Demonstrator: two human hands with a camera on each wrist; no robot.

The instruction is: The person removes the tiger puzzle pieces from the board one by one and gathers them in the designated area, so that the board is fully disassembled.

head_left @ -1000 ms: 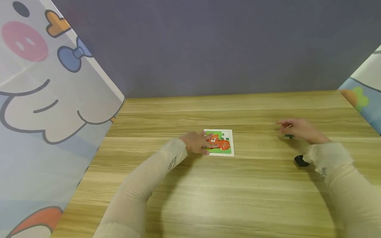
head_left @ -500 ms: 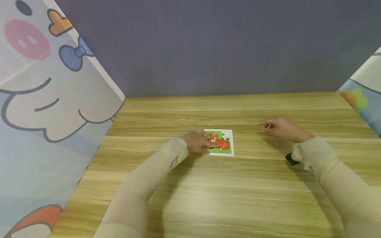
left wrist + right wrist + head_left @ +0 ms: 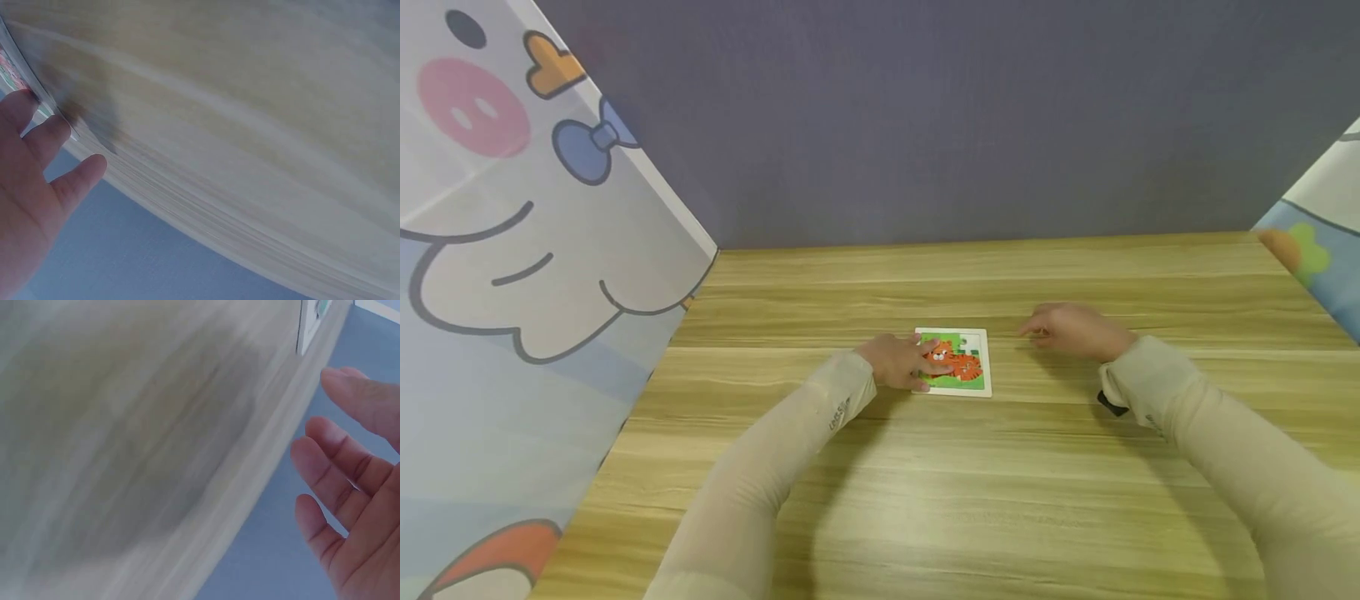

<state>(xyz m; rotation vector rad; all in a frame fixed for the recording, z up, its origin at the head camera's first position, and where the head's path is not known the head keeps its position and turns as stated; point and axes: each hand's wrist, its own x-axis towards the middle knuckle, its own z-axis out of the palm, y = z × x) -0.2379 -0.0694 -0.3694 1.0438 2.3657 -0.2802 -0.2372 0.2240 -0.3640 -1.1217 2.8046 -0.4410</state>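
A small jigsaw puzzle with an orange tiger on green lies in a white frame on the table. White bare backing shows near its upper right corner. My left hand rests on the puzzle's left side with its fingers spread. My right hand hovers to the right of the frame. In the right wrist view its thumb lies close to the index fingertip behind it, and the other fingers are loosely bent. No piece shows between them; the thumb hides part of that spot.
The wood-grain table surrounds the puzzle. A grey panel stands along its far edge. Cartoon-printed walls rise at the left and right. A black strap sits at the right cuff.
My right hand has moved left, towards the puzzle. A small green piece visible beneath it a second ago is out of sight now. The left hand has stayed in place.
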